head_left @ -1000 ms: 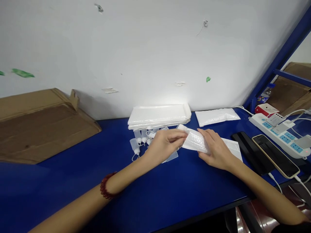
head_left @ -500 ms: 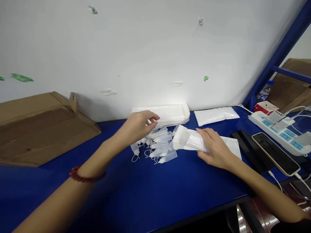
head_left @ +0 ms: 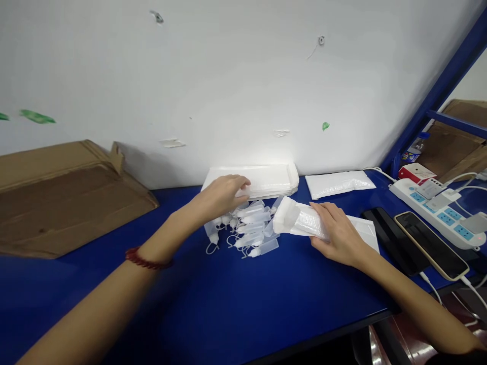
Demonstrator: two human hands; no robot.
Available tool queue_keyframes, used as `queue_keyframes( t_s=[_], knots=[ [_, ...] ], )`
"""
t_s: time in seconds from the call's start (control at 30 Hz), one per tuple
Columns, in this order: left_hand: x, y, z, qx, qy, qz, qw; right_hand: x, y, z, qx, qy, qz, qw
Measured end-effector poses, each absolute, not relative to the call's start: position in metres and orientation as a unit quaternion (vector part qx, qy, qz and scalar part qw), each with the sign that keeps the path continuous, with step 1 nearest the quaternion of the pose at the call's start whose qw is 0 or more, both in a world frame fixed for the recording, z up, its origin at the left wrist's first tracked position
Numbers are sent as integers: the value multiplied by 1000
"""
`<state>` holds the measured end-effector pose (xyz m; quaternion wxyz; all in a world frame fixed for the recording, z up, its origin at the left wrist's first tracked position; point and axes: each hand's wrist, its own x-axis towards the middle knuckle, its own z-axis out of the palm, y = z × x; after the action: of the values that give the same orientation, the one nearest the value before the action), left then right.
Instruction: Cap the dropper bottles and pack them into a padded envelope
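Note:
My right hand point(head_left: 338, 233) lies on a white bubble-wrap pouch point(head_left: 299, 219) and grips it against the blue table point(head_left: 243, 304); the pouch's open mouth faces left. My left hand point(head_left: 222, 195), with a red bead bracelet on its wrist, reaches over a heap of several small clear plastic bottles point(head_left: 251, 228). Its curled fingers touch the front edge of a stack of white bubble pouches point(head_left: 266, 180) by the wall. Whether the fingers hold anything is hidden.
Flattened cardboard point(head_left: 64, 195) lies at the left. Another white pouch point(head_left: 338, 183) sits at the back right. Two phones point(head_left: 429, 243), a white power strip point(head_left: 441, 210) with plugs and cables, and a red-and-white box point(head_left: 416, 172) crowd the right side, by a blue rack post point(head_left: 437, 91).
My left hand let go of the pouch's mouth and moved left and back to the stack over the bottles. My right hand stayed on the pouch.

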<state>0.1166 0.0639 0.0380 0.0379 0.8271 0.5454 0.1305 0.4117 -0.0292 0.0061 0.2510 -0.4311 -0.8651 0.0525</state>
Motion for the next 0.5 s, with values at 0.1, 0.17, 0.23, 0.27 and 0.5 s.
queue_keyframes(
  t_s=[0.1, 0.17, 0.23, 0.27, 0.5],
  knots=[
    [125, 41, 54, 791, 544, 278, 26, 412, -29, 6, -436, -864, 56, 245],
    [135, 19, 61, 727, 490, 478, 58, 412, -29, 6, -443, -861, 52, 246],
    [147, -2, 61, 687, 435, 566, 135, 412, -29, 6, -446, -857, 46, 253],
    [152, -10, 59, 681, 424, 572, 172, 412, -29, 6, -446, -856, 44, 257],
    [173, -27, 34, 642, 466, 511, 330, 412, -27, 4, -447, -853, 40, 266]
  ],
)
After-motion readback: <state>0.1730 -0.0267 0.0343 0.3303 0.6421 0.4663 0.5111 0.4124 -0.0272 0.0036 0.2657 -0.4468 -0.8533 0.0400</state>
